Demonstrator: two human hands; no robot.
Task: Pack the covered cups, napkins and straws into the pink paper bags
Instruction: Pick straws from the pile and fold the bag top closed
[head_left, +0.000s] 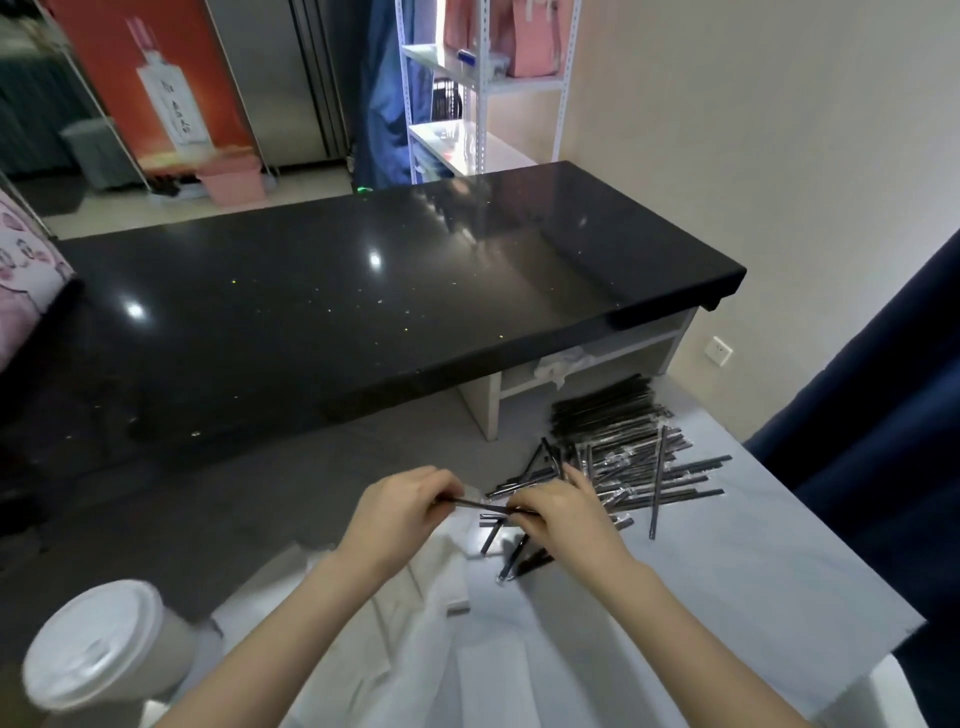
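Pinching 1 wrapped black straw (483, 505) at either end, the 2 hands meet at near centre. The left hand (400, 512) has its fingers curled on the straw's left end, and the right hand (563, 512) is clamped on its right end. The straw is held just above the white napkins (431, 597), which lie spread beneath both forearms on the pale table (753, 571).

Straw pile (628, 452): many black straws in clear wrappers, heaped loose to the right of the hands, with a few strays lying under the right hand.

Covered cup (98, 644): 1, white, lid on, standing at the near left; contents hidden by the lid.

Pink paper bags (535, 41): standing on the white shelf unit (480, 104) at the far side, beyond the black counter (337, 312); contents cannot be told.

Pink bin (231, 179): on the far left floor; interior not visible.
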